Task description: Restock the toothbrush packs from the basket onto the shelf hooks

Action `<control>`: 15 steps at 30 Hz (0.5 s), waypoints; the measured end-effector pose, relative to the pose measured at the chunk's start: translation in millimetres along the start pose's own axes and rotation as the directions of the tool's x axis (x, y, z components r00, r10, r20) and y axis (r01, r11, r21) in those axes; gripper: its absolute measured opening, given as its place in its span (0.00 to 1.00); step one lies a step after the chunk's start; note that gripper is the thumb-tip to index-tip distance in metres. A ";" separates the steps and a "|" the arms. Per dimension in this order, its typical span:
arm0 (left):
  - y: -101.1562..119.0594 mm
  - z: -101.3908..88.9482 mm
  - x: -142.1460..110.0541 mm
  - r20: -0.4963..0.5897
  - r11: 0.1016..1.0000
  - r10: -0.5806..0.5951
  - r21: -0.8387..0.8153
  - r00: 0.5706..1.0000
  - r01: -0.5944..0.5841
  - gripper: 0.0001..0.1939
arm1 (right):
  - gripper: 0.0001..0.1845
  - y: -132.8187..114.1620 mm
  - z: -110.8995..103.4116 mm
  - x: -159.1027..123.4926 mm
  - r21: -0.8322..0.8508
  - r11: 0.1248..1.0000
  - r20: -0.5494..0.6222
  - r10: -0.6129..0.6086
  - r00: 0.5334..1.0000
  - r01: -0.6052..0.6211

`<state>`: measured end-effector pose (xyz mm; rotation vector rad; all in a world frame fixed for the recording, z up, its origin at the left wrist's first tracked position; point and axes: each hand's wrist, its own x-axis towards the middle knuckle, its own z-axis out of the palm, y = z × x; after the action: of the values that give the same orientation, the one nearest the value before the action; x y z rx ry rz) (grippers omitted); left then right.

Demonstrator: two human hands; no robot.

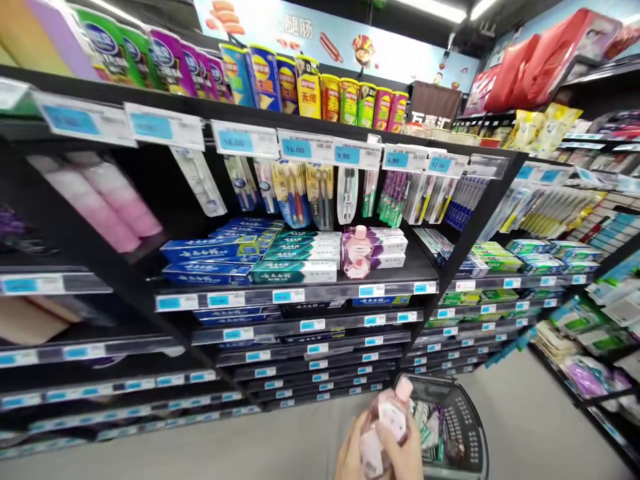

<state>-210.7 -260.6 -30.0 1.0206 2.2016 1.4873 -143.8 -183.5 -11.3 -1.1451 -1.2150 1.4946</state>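
Note:
At the bottom edge, both of my hands hold a pink bottle (387,420) with a pale cap, tilted, just above a dark shopping basket (467,433). My left hand (350,453) wraps its left side and my right hand (403,453) grips it from the right and below. Both hands are closed round the bottle and partly cut off by the frame edge. A matching pink bottle (357,252) stands on the shelf beside the toothpaste boxes (280,257).
Black shop shelving (300,293) fills the left and middle, with hanging toothbrushes (320,193), blue price tags and snack tubes (340,97) on top. More stocked shelves (590,280) line the right. A grey floor aisle (525,413) runs between them. The basket holds several packets.

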 end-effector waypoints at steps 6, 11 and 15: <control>-0.5 -39.6 10.3 0.174 0.963 0.198 -0.220 0.965 -0.158 0.39 | 0.32 -42.5 29.8 -9.8 0.297 0.952 0.100 0.043 0.994 -0.071; -3.6 -42.3 4.3 0.072 0.930 0.322 -0.208 0.944 -0.302 0.35 | 0.29 -62.8 45.0 -19.8 0.387 0.917 0.092 0.063 0.994 -0.094; -4.1 -48.1 1.1 0.020 0.912 0.380 -0.177 0.925 -0.371 0.33 | 0.28 -59.9 48.2 -28.5 0.435 0.894 0.089 0.077 0.993 -0.108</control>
<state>-241.5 -293.7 -13.2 1.4673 1.8714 1.7457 -180.9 -211.5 56.3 -0.8578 -0.8102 1.7813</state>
